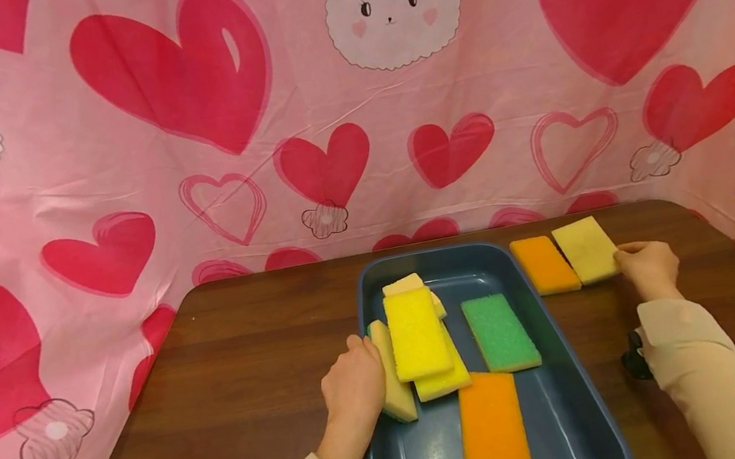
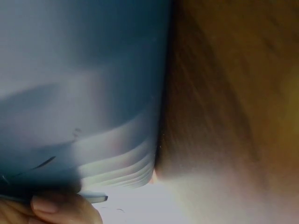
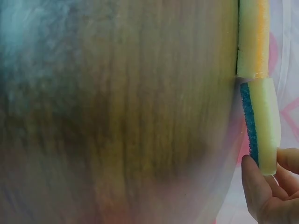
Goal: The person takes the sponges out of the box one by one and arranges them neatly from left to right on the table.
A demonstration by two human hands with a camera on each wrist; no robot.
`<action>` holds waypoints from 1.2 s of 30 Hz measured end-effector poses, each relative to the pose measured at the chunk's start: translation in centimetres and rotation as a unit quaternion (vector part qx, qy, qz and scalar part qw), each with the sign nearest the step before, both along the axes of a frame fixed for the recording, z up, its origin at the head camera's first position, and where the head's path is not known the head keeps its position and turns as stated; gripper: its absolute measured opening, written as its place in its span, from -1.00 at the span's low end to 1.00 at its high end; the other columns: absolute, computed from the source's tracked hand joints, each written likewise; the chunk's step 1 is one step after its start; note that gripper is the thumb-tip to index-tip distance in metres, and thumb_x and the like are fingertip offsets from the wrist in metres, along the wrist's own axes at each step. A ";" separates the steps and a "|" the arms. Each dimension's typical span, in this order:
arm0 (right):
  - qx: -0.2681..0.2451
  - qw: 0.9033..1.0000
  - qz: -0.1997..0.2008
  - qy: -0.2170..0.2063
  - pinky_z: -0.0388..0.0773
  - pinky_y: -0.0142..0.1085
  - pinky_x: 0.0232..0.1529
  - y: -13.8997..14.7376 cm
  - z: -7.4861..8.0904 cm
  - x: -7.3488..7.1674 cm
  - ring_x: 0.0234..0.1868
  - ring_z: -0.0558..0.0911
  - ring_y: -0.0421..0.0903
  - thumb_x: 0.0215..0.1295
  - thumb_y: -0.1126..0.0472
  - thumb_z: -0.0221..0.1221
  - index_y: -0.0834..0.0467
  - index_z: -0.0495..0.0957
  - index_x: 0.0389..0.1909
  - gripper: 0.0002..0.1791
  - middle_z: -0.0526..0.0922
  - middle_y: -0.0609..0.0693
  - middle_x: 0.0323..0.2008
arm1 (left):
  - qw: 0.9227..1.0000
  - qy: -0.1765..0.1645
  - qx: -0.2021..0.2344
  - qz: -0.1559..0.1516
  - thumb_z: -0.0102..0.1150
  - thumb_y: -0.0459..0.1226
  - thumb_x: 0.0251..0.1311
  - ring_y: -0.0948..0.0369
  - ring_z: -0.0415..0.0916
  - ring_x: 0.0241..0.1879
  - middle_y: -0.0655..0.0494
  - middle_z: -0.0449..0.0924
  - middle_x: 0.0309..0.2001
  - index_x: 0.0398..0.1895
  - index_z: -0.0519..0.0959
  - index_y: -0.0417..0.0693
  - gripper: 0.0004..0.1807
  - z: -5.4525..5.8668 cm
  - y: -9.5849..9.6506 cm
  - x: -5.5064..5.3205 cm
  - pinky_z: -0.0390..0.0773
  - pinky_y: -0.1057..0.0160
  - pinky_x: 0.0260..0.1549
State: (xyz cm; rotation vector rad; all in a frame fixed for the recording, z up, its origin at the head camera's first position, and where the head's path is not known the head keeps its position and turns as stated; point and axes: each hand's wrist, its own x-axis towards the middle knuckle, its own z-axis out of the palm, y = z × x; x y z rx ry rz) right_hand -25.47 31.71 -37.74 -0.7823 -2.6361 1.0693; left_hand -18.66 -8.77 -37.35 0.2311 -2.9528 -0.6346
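Observation:
My right hand point(image 1: 651, 269) pinches the near right edge of a pale yellow sponge point(image 1: 587, 249) at the back right of the table. In the right wrist view, thumb and fingers hold that sponge point(image 3: 262, 126), which has a blue scouring layer. Just left of it lies an orange-topped sponge point(image 1: 545, 265). My left hand point(image 1: 352, 379) grips the left rim of the blue tray point(image 1: 560, 422), beside a pale sponge point(image 1: 393, 375) standing on edge inside it. Left wrist view: the fingers point(image 2: 65, 208) curl at the rim, above the tray's outer wall point(image 2: 107, 93).
Bright yellow sponges point(image 1: 417, 332) are stacked at the tray's left, over a paler one point(image 1: 403, 284). A green sponge point(image 1: 500, 332) and an orange one point(image 1: 495, 431) lie on its floor. Brown wooden table point(image 1: 242, 388) surrounds the tray; a pink heart-print cloth point(image 1: 321, 102) hangs behind.

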 end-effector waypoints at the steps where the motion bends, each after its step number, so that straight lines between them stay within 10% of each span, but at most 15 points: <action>1: -0.002 1.000 0.000 -0.002 0.29 -0.30 -0.36 0.0 -0.1 0.0 -0.30 0.54 0.14 0.26 0.18 -0.04 0.44 0.45 0.10 -0.51 0.68 0.24 -0.50 | 1.000 0.000 0.000 0.000 -0.14 -0.16 0.41 0.08 0.32 -0.73 -0.03 0.33 -0.72 -0.39 0.38 -0.20 -0.71 0.0 0.0 0.0 0.37 0.12 -0.67; 4: -0.004 1.000 0.003 -0.008 0.28 -0.29 -0.32 -0.1 -0.2 -0.1 0.00 0.45 0.34 0.26 0.19 -0.07 0.45 0.43 0.12 -0.49 0.47 0.46 0.09 | 1.000 0.001 -0.002 0.000 -0.14 -0.17 0.41 0.09 0.31 -0.74 -0.03 0.32 -0.72 -0.40 0.37 -0.20 -0.71 0.0 0.1 0.0 0.37 0.13 -0.68; 7: -0.003 1.000 0.007 -0.014 0.28 -0.29 -0.32 0.0 -0.3 -0.1 0.02 0.44 0.35 0.25 0.19 -0.09 0.44 0.42 0.13 -0.48 0.42 0.46 0.14 | 1.000 0.004 -0.006 0.001 -0.13 -0.17 0.41 0.09 0.31 -0.74 -0.03 0.32 -0.73 -0.41 0.37 -0.20 -0.70 -0.1 0.1 0.0 0.37 0.13 -0.68; 11: 0.001 1.000 0.008 -0.013 0.30 -0.35 -0.40 0.1 -0.3 -0.1 -0.23 0.54 0.19 0.25 0.19 -0.08 0.44 0.44 0.11 -0.49 0.67 0.36 -0.31 | 1.000 0.010 -0.008 0.002 -0.12 -0.17 0.40 0.08 0.32 -0.75 -0.03 0.33 -0.73 -0.42 0.37 -0.20 -0.71 -0.2 0.1 0.0 0.37 0.12 -0.69; 14: 0.002 1.000 0.010 -0.012 0.29 -0.39 -0.44 0.2 -0.3 0.1 -0.51 0.50 -0.12 0.25 0.19 -0.07 0.44 0.45 0.10 -0.50 0.58 -0.07 -0.73 | 1.000 0.014 -0.008 0.000 -0.12 -0.17 0.40 0.09 0.30 -0.75 -0.02 0.32 -0.74 -0.43 0.37 -0.19 -0.71 -0.2 0.2 0.1 0.36 0.13 -0.70; 20: -0.021 0.999 0.030 -0.016 0.30 -0.45 -0.47 0.3 -0.6 0.4 -0.64 0.38 -0.40 0.22 0.16 -0.10 0.48 0.41 0.12 -0.44 0.41 -0.40 -0.81 | 1.000 0.015 -0.007 0.000 -0.12 -0.18 0.40 0.10 0.30 -0.75 -0.02 0.31 -0.74 -0.43 0.37 -0.19 -0.71 -0.3 0.2 0.1 0.37 0.14 -0.70; 28: -0.024 0.998 0.060 -0.026 0.33 -0.47 -0.49 0.5 -0.6 0.4 -0.63 0.44 -0.39 0.23 0.13 -0.03 0.55 0.37 0.13 -0.40 0.61 -0.10 -0.67 | 1.000 0.019 -0.014 0.002 -0.11 -0.17 0.40 0.07 0.34 -0.75 -0.04 0.34 -0.73 -0.43 0.36 -0.20 -0.70 -0.3 0.2 0.0 0.39 0.12 -0.70; 32: -0.012 0.997 0.064 -0.032 0.37 -0.32 -0.30 0.4 -0.8 0.4 -0.27 0.57 0.10 0.27 0.16 -0.02 0.56 0.34 0.14 -0.41 0.62 0.43 -0.21 | 1.000 0.024 -0.017 0.003 -0.11 -0.18 0.40 0.07 0.34 -0.75 -0.05 0.35 -0.74 -0.44 0.36 -0.20 -0.71 -0.4 0.1 0.0 0.39 0.11 -0.70; 36: -0.014 0.997 0.068 -0.038 0.38 -0.09 -0.06 0.3 -1.0 0.5 0.12 0.37 0.39 0.31 0.14 -0.04 0.55 0.29 0.18 -0.41 0.31 0.51 0.19 | 1.000 0.020 -0.017 0.002 -0.11 -0.17 0.40 0.08 0.32 -0.76 -0.04 0.33 -0.74 -0.43 0.36 -0.19 -0.71 -0.4 0.1 0.0 0.37 0.13 -0.71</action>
